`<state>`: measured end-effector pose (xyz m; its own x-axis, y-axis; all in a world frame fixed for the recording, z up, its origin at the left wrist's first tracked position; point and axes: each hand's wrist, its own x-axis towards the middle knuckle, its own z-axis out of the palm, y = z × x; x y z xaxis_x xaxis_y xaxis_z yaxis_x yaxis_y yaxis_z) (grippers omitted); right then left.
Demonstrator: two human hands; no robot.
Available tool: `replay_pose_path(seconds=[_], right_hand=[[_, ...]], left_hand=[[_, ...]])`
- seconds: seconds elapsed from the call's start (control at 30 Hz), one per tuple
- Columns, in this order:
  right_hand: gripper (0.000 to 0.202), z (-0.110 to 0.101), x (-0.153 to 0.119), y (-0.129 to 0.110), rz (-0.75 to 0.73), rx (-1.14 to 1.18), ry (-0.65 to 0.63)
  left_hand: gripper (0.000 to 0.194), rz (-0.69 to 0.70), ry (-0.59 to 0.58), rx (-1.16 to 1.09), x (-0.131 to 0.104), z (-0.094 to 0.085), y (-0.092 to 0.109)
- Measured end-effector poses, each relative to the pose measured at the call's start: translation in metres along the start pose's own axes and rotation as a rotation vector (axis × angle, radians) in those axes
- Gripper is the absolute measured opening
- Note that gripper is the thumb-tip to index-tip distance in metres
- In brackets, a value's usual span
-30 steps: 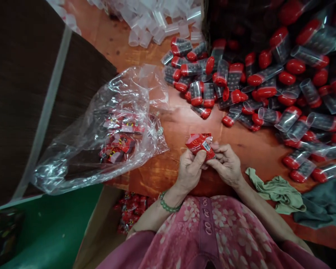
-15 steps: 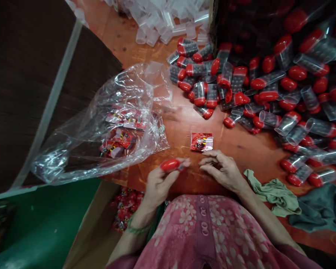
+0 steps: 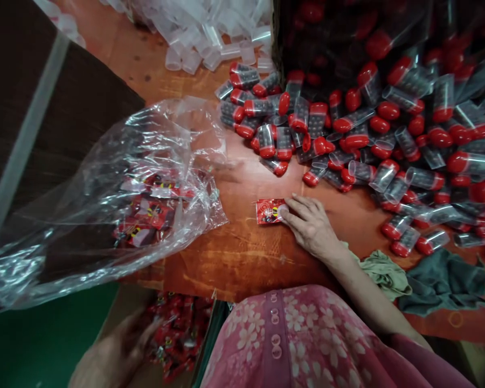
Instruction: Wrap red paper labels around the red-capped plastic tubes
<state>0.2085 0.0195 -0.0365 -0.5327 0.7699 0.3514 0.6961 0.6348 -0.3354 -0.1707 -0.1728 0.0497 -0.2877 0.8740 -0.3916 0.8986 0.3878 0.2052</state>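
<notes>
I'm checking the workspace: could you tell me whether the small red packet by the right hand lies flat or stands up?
Flat: the small red printed packet lies face-up on the orange wooden table, with the right hand's fingers on its edge.

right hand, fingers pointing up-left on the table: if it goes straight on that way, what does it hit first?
The right hand already has its fingertips on the red packet. Past that comes bare table, then probably the edge of the clear plastic bag; depth is hard to judge.

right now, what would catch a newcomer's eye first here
A sprawling heap of clear plastic tubes with red caps covers the orange-brown wooden table's far right. Left lies a crumpled clear plastic bag of red packets. The right hand presses one small red printed packet at centre.
</notes>
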Motion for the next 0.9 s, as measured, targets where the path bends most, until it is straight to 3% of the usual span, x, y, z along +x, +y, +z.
replay_pose_path(seconds=[0.07, 0.17, 0.23, 0.3, 0.4, 0.53, 0.63, 0.73, 0.9], right_hand=[[0.024, 0.002, -0.001, -0.001, -0.027, 0.000, 0.037], [0.026, 0.006, -0.001, -0.003, -0.042, 0.039, 0.041], [0.027, 0.007, 0.000, -0.005, -0.038, 0.070, 0.025], [0.027, 0.005, 0.002, -0.006, -0.037, 0.101, 0.034], [0.021, -0.008, 0.006, -0.004, 0.012, 0.184, 0.003], [0.017, -0.032, 0.022, 0.014, 0.190, 0.258, -0.029], [0.027, -0.039, 0.041, 0.035, 0.308, -0.029, 0.017], [0.041, -0.038, 0.059, 0.051, 0.344, -0.321, -0.137], [0.035, -0.033, 0.077, 0.063, 0.312, -0.500, -0.274]], left_hand=[[0.026, 0.261, 0.169, -0.055, 0.026, 0.005, 0.052], [0.039, 0.801, 0.381, -0.217, 0.071, 0.028, 0.138], [0.049, 0.975, 0.492, -0.174, 0.098, 0.048, 0.183], [0.047, 1.053, 0.525, -0.108, 0.119, 0.065, 0.210], [0.039, 1.115, 0.516, -0.085, 0.137, 0.081, 0.221], [0.033, 1.116, 0.585, -0.172, 0.142, 0.085, 0.218], [0.021, 1.080, 0.634, -0.217, 0.142, 0.084, 0.222], [0.013, 1.024, 0.597, -0.242, 0.143, 0.083, 0.228], [0.013, 0.984, 0.496, -0.301, 0.144, 0.081, 0.232]])
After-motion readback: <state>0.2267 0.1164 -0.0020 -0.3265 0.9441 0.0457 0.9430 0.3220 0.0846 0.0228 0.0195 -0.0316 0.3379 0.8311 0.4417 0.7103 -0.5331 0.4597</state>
